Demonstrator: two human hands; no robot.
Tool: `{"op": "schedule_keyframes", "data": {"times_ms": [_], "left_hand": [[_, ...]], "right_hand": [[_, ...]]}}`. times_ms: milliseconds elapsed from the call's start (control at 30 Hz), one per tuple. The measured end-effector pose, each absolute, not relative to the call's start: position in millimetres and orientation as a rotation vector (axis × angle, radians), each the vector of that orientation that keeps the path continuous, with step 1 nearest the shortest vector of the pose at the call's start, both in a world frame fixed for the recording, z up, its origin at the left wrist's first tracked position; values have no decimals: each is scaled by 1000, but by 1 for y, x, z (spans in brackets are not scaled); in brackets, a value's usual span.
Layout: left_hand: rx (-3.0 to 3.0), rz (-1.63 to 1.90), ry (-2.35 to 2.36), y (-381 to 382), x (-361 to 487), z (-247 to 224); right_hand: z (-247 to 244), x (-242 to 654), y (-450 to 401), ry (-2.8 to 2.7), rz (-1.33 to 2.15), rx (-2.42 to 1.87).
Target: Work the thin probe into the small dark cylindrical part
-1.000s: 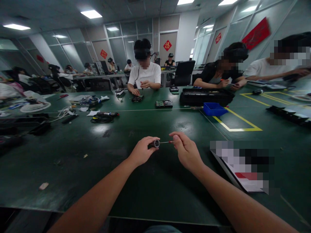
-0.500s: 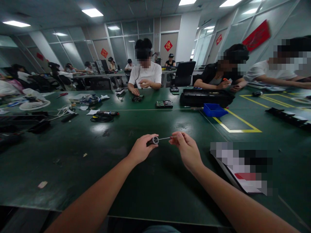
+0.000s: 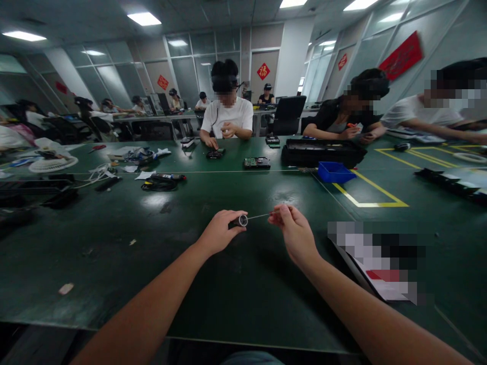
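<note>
Grips a dark cylinder in the curled left hand, over the green table. Shows a round end, pale-rimmed and dim within. Pinches a thin, straight, silvery rod in the right hand, pointing toward that end.

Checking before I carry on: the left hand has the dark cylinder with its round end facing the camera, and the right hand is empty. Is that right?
Not quite: the right hand is not empty. The head view shows it gripping a thin tool, its shaft pointing toward the dark cylinder in the left hand. The rest stands.
</note>
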State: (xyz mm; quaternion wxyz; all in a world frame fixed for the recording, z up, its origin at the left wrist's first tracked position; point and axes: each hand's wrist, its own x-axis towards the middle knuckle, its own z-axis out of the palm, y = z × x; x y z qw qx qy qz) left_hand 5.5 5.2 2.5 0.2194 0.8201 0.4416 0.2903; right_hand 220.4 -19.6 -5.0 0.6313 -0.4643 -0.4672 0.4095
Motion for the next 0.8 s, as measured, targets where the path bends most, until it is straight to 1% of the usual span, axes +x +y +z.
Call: {"op": "schedule_keyframes", "data": {"times_ms": [300,533,800], "left_hand": [[2275,802,1229,4,5,1],[2296,798,1211,4,6,-2],[2304,825,1207,6,5,-5]], "right_hand": [[1,221,-24,-1286,833,-1127],[15,224,-33,-1502,539,-1400],[10,223,-35,-1590,648,-1232]]}}
